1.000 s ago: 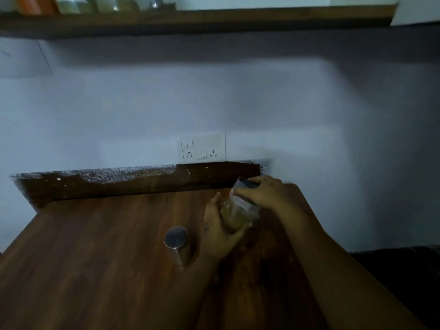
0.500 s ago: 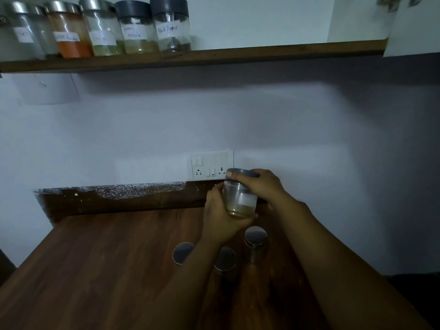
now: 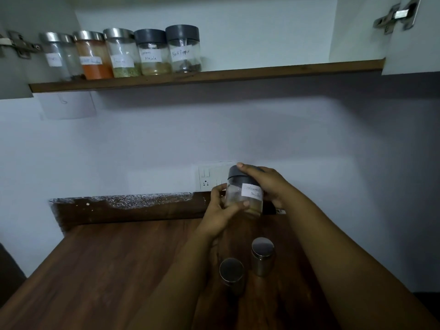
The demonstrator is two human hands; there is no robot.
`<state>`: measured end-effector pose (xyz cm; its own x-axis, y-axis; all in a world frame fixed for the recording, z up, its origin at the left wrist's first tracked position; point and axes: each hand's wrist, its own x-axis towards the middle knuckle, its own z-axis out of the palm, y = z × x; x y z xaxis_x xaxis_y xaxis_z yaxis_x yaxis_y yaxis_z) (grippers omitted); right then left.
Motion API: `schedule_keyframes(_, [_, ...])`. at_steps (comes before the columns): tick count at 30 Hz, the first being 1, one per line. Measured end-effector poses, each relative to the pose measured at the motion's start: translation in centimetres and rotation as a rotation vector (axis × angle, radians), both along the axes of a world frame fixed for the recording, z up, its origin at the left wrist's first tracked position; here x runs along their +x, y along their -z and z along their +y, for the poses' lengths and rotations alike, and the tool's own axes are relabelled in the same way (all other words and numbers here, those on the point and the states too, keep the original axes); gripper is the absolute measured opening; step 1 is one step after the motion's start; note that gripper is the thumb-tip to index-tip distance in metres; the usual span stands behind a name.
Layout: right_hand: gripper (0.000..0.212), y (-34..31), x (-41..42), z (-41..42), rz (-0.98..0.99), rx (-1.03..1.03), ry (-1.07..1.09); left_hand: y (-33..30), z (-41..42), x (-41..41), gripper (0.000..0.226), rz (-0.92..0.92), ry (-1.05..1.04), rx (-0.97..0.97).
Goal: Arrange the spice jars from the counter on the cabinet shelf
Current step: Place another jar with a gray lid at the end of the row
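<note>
Held jar (image 3: 245, 194): clear cylindrical body, dark grey lid, white handwritten label on its right side; the lettering is partly covered and not legible. A shallow layer of pale yellowish-brown powder sits at the bottom; the rest of the body looks empty. The jar is upright, lifted clear of the tabletop (image 3: 107, 270), in front of the wall socket plate (image 3: 209, 177).

Left hand (image 3: 220, 214): fingers curled round the lower body of the jar, thumb across its front. Right hand (image 3: 266, 182): fingers wrapped over the lid and upper right side, one fingertip on the lid's top edge.

Tabletop: dark wood. Two steel-lidded jars stand near the person, below the held jar, one (image 3: 232, 273) to the left of the other (image 3: 262, 254), close together but apart.

Cabinet shelf (image 3: 262, 72): five jars in a touching row at its left end. From the left: a steel-lidded jar (image 3: 60, 57) with dark contents, possibly seeds; a steel-lidded jar of orange powder (image 3: 94, 55); a steel-lidded jar of green flakes (image 3: 121, 53); a grey-lidded jar (image 3: 152, 53) labelled "Masala"; a grey-lidded jar (image 3: 183, 50) labelled "Black Pepper". All are labelled.
</note>
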<state>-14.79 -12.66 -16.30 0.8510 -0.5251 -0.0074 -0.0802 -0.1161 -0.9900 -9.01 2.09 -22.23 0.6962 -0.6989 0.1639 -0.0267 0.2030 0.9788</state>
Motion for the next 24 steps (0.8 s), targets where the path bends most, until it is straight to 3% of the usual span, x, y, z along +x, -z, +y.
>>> schedule_keyframes(2, [0.050, -0.7, -0.3, 0.0, -0.045, 0.067, -0.065, -0.4, 0.2, 0.0, 0.083, 0.093, 0.076, -0.052])
schedule_keyframes(7, [0.061, -0.9, 0.1, 0.4, -0.127, 0.127, -0.077, -0.7, 0.1, 0.3, 0.081, 0.114, 0.090, -0.089])
schedule_keyframes(14, [0.074, -1.6, 0.2, 0.2, -0.224, 0.567, -0.169, -1.4, -0.3, 0.8, 0.087, 0.209, 0.132, -0.200])
schedule_keyframes(19, [0.088, -2.6, 0.4, 0.2, -0.278, 0.678, -0.165, -2.8, -0.4, 0.4, 0.084, 0.003, -0.006, -0.081])
schedule_keyframes(24, [0.069, -4.6, 0.9, -0.2, -0.331, 0.612, -0.241, -5.4, -0.1, 0.8, 0.088, -0.155, -0.101, -0.049])
